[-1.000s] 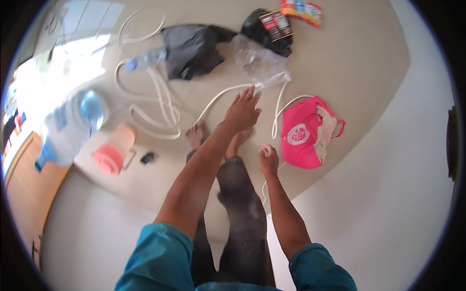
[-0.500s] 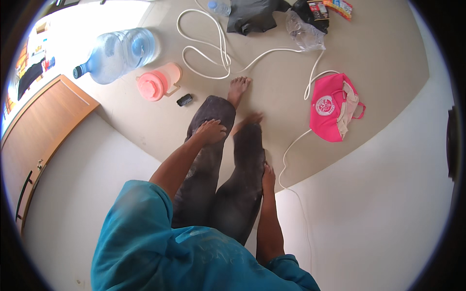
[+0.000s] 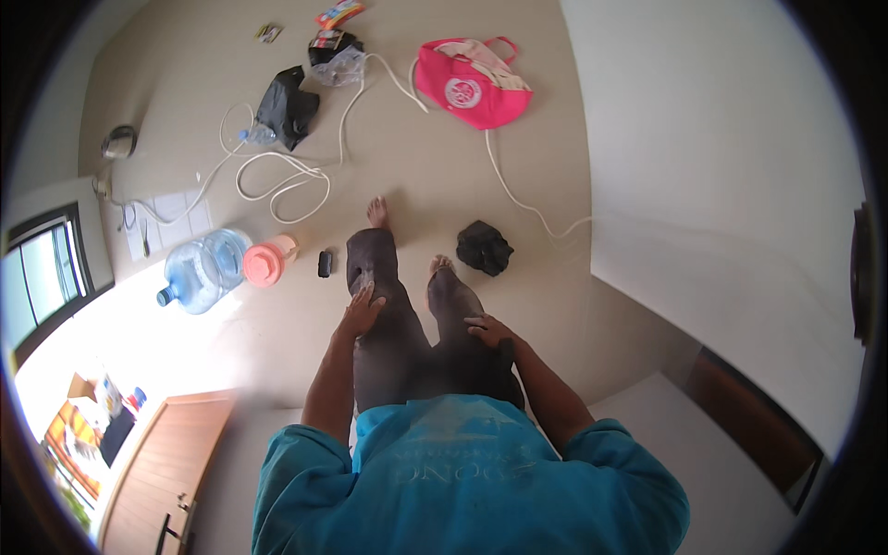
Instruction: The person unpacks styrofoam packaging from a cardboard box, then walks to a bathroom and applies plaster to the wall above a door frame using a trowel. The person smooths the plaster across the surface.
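Observation:
My left hand lies flat on the left leg of my dark trousers, just above the knee, with its fingers stretched out. Over on the other thigh rests my right hand, fingers extended and nothing in them. Both bare feet are on the floor, the left one farther forward. A crumpled black plastic bag sits on the floor beside my right foot. To the left of my left leg lies a small black object, and beyond it are a pink lidded jug and a large clear-blue water bottle on its side.
A pink cloth bag lies ahead on the beige floor. White cable loops across the floor, near a black plastic sheet or bag and a small water bottle. A white wall stands at right; a wooden door is behind left.
The view has turned, and the floor things appear shifted left. My right hand has come from the outer side of the leg onto the thigh. The black bag by my right foot now shows.

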### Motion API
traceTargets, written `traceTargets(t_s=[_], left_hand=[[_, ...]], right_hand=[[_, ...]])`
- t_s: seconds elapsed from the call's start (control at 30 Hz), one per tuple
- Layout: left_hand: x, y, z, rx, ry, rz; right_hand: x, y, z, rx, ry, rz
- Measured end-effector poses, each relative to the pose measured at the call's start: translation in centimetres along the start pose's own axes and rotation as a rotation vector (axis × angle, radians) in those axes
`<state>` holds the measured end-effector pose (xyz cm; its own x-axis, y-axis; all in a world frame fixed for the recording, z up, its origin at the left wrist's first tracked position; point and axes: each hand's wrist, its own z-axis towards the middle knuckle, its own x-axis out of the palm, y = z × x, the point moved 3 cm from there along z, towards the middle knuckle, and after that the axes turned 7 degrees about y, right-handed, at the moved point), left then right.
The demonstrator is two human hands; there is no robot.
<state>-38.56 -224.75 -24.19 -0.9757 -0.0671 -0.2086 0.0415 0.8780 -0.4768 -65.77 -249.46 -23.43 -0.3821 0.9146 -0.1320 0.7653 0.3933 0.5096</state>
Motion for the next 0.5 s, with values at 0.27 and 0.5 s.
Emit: traceTargets(t_s=[0.27,0.5], left_hand=[[0.1,2.0,-2.7,0.23,0.214,0.135],[1.5,1.1,-0.7,0.303,0.04,0.594]], right_hand=[[13.1,-3.8,-15.1,0.113,-0.212,0.831],[24.9,-7.8,-21.9,0.187,-0.59,1.053]])
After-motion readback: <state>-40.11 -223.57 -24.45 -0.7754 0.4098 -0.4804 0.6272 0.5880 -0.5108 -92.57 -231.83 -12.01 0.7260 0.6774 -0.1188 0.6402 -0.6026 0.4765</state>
